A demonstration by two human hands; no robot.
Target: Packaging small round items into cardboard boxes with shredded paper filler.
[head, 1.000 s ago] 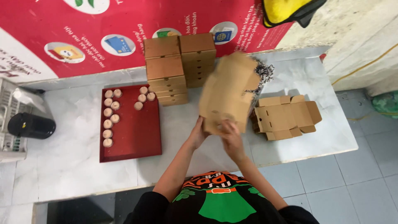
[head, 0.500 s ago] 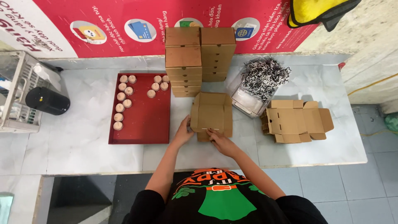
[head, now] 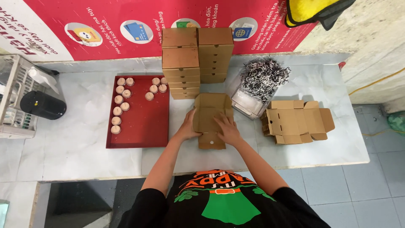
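A flat brown cardboard box blank [head: 211, 114] lies on the white table [head: 76, 147] in front of me. My left hand [head: 188, 126] grips its left edge with the side flap bent up. My right hand [head: 227, 128] presses flat on the blank's lower right part. A small front flap [head: 211, 142] with a hole sticks out toward me between both hands.
Two stacks of closed brown boxes [head: 196, 59] stand behind the blank. A red tray [head: 143, 122] with several small round tan items is at the left. A clear bin of shredded paper [head: 261, 80] and a pile of unfolded blanks [head: 297, 120] lie right. A black cylinder [head: 42, 105] and white basket [head: 14, 101] are far left.
The blank was held up in the air a second ago; it now lies flat on the table with both hands pressing and folding it.
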